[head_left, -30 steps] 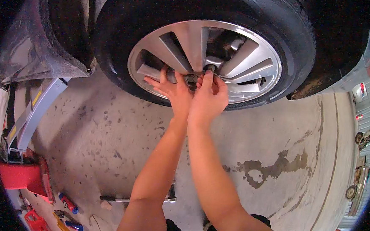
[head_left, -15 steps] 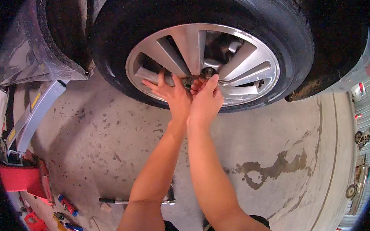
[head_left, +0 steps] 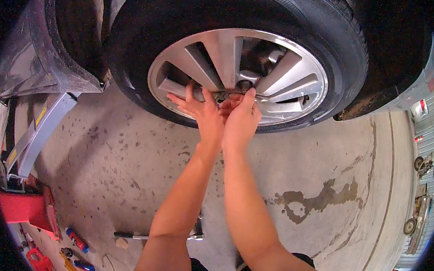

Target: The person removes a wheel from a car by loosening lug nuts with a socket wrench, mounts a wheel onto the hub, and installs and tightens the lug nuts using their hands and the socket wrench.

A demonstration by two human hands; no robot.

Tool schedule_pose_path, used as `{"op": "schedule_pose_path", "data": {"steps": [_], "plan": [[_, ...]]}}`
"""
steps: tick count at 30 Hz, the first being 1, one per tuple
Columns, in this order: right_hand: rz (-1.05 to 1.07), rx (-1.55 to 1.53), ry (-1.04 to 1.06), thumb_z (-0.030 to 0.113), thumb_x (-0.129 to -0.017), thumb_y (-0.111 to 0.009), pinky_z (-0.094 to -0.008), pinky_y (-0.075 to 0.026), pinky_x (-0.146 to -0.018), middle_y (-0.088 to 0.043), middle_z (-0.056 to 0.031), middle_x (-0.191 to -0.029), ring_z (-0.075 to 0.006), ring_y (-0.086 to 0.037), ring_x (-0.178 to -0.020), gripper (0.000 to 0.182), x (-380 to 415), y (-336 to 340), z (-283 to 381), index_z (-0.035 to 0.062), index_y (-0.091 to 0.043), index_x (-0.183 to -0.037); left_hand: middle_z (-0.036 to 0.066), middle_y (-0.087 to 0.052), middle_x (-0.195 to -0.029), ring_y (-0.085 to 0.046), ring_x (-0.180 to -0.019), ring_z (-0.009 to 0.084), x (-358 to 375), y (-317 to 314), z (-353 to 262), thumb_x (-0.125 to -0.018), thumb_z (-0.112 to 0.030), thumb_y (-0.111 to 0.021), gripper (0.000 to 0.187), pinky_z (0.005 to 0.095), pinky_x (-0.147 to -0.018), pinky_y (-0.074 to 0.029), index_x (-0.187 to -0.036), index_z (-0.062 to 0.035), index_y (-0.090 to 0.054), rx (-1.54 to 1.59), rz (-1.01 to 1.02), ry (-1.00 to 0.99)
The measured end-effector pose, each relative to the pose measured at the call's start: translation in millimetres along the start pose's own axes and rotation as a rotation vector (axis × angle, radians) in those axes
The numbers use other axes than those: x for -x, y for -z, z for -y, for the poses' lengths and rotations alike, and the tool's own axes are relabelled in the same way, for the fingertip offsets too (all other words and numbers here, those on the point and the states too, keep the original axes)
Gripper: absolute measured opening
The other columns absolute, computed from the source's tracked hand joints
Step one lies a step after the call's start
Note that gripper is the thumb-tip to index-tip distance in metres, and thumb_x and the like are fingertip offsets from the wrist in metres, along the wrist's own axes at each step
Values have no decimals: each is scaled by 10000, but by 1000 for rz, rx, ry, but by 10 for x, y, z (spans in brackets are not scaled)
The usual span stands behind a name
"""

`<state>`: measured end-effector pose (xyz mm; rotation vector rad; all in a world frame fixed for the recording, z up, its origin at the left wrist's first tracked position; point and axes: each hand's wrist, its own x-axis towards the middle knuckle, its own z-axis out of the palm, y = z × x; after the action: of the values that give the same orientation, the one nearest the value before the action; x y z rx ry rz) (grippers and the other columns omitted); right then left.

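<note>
A silver alloy wheel (head_left: 217,48) with a black tyre (head_left: 149,22) hangs under the car body. My left hand (head_left: 201,107) lies against the lower spokes with its fingers spread. Beside it, touching at the wrist, my right hand (head_left: 242,114) has its fingers curled in at the wheel's hub, the thumb pointing up. Whatever the right fingers hold, if anything, is hidden. Dark openings between the spokes show brake parts (head_left: 274,57) behind.
On the left stand a grey-blue lift arm (head_left: 48,135) and a red metal base (head_left: 21,207). A long-handled wrench (head_left: 131,235), blue cans (head_left: 77,241) and a red tool (head_left: 40,261) lie on the stained floor (head_left: 101,153). Wheeled equipment (head_left: 410,226) is far right.
The right hand's fingers have shifted slightly at the hub. The left hand stays nearly where it was, and the view has moved a little.
</note>
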<state>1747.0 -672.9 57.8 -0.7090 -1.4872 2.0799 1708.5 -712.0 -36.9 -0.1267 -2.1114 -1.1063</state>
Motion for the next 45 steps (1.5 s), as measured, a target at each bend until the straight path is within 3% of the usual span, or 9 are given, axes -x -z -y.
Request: {"op": "schedule_pose_path", "data": {"steps": [4, 6, 10, 13, 15, 25, 27, 37, 45], "plan": [[-98, 24, 60, 463, -1083, -465, -292, -439, -509, -623, -73, -709, -153, -581, -543, 478, -3, -63, 22, 3, -576, -1013, 331, -185, -1575, 91, -1478, 673, -32, 70, -80, -846, -105, -725, 570, 793, -1124, -99, -1343, 30, -481, -108, 22, -22], [-11, -86, -59, 462, -1075, -478, -292, -432, -506, -627, -71, -715, -149, -570, -530, 465, -3, -25, 82, 10, -579, -1024, 332, -183, -1576, 92, -1477, 675, -29, 80, -105, -846, -113, -729, 577, 800, -1119, -94, -1348, 25, -480, -103, 36, -9], [9, -33, -34, 392, -1065, -522, -335, -480, -569, -636, -103, -701, -201, -621, -608, 448, -47, -7, 5, -38, -604, -970, 322, -195, -1584, 91, -1482, 668, -16, 39, -44, -839, -139, -753, 614, 790, -1135, -84, -1363, 23, -477, -77, -3, -19], [-113, 167, 174, 396, -1066, -516, -336, -484, -564, -643, -113, -708, -204, -634, -618, 448, -72, -18, -53, -36, -606, -986, 319, -208, -1588, 80, -1487, 661, -8, 21, -33, -844, -149, -757, 620, 779, -1147, -80, -1371, 20, -478, -76, -23, -45], [35, -45, -147, 406, -1068, -510, -347, -488, -574, -650, -119, -718, -206, -637, -620, 451, -53, 55, 61, -32, -604, -1018, 318, -213, -1590, 73, -1490, 658, 4, 29, -28, -847, -153, -757, 619, 775, -1151, -80, -1374, 19, -480, -49, -28, -43], [-1, 69, -81, 425, -1062, -521, -343, -497, -596, -660, -114, -727, -212, -646, -635, 492, -90, 45, 40, -44, -634, -964, 348, -206, -1565, 96, -1471, 678, -43, 68, -84, -827, -170, -742, 607, 826, -1100, -53, -1327, 57, -484, 6, -24, -47], [-44, 176, 66, 449, -1059, -515, -342, -496, -613, -657, -111, -728, -211, -644, -655, 532, -110, 17, 11, -57, -644, -956, 351, -203, -1560, 108, -1465, 685, -39, 61, -96, -812, -184, -749, 623, 840, -1086, -43, -1321, 59, -484, -39, 13, -24], [41, 7, -108, 507, -1053, -498, -345, -490, -623, -659, -99, -735, -214, -630, -659, 605, -59, 33, 88, -61, -659, -922, 345, -192, -1544, 120, -1459, 694, -41, 112, -124, -777, -182, -779, 685, 842, -1088, -46, -1341, 52, -468, -48, 24, -27], [82, -71, -128, 462, -1051, -535, -308, -437, -544, -604, -48, -678, -133, -549, -540, 498, -11, 56, 154, 36, -588, -798, 332, -206, -1539, 76, -1458, 701, -40, 86, -104, -781, -189, -778, 636, 824, -1102, -59, -1297, 47, -491, -47, -21, -58]]}}
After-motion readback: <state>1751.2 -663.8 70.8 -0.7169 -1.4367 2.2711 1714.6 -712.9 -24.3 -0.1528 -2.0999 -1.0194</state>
